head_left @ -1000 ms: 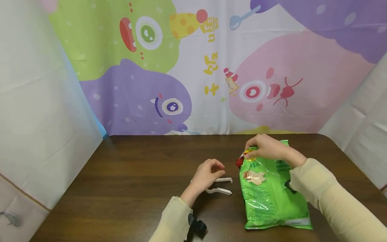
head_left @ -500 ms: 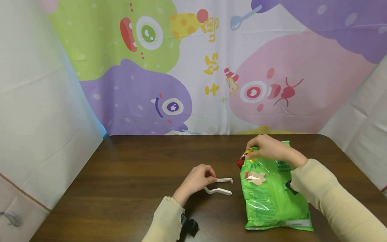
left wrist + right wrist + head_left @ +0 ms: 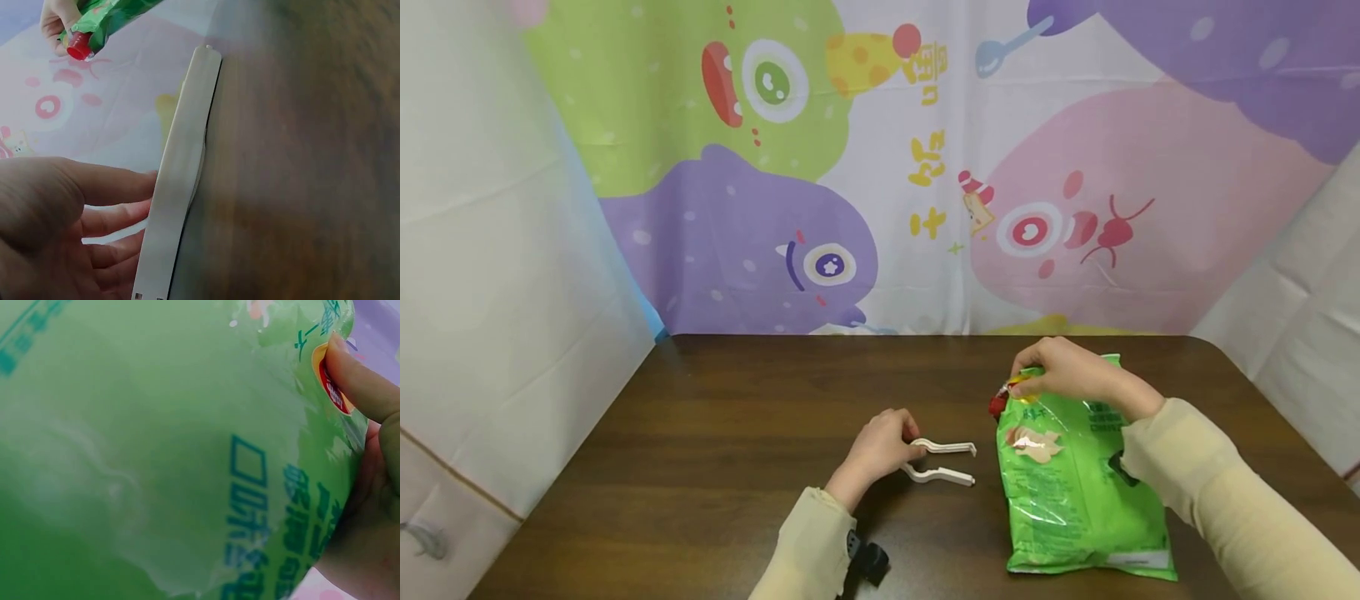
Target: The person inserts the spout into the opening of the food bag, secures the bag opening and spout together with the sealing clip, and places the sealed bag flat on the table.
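Note:
At the middle of the table, a white bag clip [image 3: 943,475] lies with its two arms spread apart, tips pointing right. My left hand [image 3: 880,448] pinches its hinge end between thumb and fingers. Close up in the left wrist view, the thumb meets the edge of the long white clip [image 3: 178,162], the other fingers lying behind. To the right, my right hand [image 3: 1067,371] holds the upper left corner of a green plastic bag [image 3: 1086,492], thumb on the front by a yellow and red logo. A red cap [image 3: 997,406] sticks out at that corner.
The dark wooden table [image 3: 715,483] has a cartoon-print curtain [image 3: 917,275] behind it and pale cloth walls on both sides. A black wrist camera [image 3: 872,563] hangs at the left sleeve.
My left hand has come down and left onto the clip's hinge end, uncovering more of the upper arm. The clip stays about where it was; the right hand keeps holding the bag.

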### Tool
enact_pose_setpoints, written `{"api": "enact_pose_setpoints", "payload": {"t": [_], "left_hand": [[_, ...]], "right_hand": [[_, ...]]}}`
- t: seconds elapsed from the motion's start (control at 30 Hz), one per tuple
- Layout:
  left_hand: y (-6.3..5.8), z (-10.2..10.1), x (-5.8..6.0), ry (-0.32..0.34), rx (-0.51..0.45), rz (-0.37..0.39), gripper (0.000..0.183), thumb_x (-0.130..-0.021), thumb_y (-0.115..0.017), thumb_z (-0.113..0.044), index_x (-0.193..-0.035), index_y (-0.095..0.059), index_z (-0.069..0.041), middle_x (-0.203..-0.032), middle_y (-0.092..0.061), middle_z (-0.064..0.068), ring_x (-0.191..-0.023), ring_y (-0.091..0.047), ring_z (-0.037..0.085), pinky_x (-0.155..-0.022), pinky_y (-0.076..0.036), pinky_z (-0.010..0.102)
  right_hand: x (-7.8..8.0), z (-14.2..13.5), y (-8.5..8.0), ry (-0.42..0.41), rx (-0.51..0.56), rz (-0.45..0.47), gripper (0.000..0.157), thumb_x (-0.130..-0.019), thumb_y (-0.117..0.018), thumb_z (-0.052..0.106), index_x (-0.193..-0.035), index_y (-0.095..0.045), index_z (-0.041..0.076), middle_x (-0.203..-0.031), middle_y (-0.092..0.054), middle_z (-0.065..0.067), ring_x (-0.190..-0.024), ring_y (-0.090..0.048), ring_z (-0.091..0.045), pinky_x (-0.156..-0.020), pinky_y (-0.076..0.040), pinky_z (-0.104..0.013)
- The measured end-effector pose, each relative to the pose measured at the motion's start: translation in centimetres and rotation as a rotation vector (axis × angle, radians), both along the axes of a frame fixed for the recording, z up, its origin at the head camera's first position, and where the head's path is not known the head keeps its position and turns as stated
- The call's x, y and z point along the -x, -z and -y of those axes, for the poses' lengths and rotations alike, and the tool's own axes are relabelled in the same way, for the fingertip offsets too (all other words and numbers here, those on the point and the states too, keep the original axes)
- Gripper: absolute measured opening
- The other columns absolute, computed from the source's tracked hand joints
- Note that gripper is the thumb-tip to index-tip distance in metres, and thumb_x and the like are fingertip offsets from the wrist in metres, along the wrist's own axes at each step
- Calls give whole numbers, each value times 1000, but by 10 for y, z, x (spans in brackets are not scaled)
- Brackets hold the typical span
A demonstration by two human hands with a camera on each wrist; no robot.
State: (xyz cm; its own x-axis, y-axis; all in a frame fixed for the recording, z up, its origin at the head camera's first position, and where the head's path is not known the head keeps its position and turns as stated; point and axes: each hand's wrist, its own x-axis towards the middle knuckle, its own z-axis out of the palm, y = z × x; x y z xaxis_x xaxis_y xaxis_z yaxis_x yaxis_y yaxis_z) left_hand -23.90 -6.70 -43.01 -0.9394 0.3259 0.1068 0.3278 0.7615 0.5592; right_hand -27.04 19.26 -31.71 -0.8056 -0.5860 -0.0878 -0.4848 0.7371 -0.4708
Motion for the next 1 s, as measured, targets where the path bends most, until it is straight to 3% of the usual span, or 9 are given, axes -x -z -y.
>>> {"api": "enact_pose_setpoints", "payload": {"t": [0.17, 0.2, 0.23, 0.6, 0.87, 1.0], "left_hand": [[-1, 1, -3, -5, 75, 3, 17, -67, -70, -22, -73, -58, -12, -68, -46, -3, -64, -43, 12, -54, -34, 26], [-8, -1, -6, -18, 95, 35, 16, -66, -70, -19, -73, -58, -11, -68, -45, -2, -64, -43, 13, -54, -35, 26], [-7, -1, -6, -19, 106, 36, 15, -66, -70, -18, -73, -59, -11, -67, -45, -2, -64, -43, 13, -54, -35, 26], [-9, 0, -5, -56, 126, 18, 10, -75, -60, -14, -77, -52, -11, -66, -48, -3, -60, -45, 14, -52, -36, 28], [-12, 1, -6, -54, 94, 2, 12, -76, -59, -12, -87, -57, -7, -73, -51, 1, -69, -48, 16, -59, -38, 31], [-13, 1, -4, -69, 23, -22, 10, -75, -61, -12, -84, -60, -8, -73, -51, 0, -69, -48, 15, -60, -38, 29]], "right_hand": [[1, 0, 1, -3, -2, -1, 9, -76, -62, 32, -74, -61, 23, -63, -56, 8, -48, -37, -7, -53, -38, -27], [1, 0, 1, -2, -1, 2, 9, -76, -62, 32, -74, -61, 23, -64, -56, 7, -48, -37, -7, -53, -38, -27], [1, 0, 1, -2, 1, 5, 9, -76, -62, 32, -74, -61, 23, -64, -56, 7, -48, -38, -7, -53, -38, -27], [1, 0, 3, 0, 3, 7, 9, -75, -62, 32, -74, -61, 23, -65, -57, 8, -51, -42, -8, -54, -39, -27], [1, 0, 2, -4, 8, 7, 9, -75, -62, 32, -75, -61, 23, -65, -57, 8, -50, -41, -8, -53, -39, -27], [1, 0, 2, -4, 6, 6, 10, -75, -62, 33, -75, -61, 23, -65, -57, 8, -51, -41, -8, -54, -39, -27]]}}
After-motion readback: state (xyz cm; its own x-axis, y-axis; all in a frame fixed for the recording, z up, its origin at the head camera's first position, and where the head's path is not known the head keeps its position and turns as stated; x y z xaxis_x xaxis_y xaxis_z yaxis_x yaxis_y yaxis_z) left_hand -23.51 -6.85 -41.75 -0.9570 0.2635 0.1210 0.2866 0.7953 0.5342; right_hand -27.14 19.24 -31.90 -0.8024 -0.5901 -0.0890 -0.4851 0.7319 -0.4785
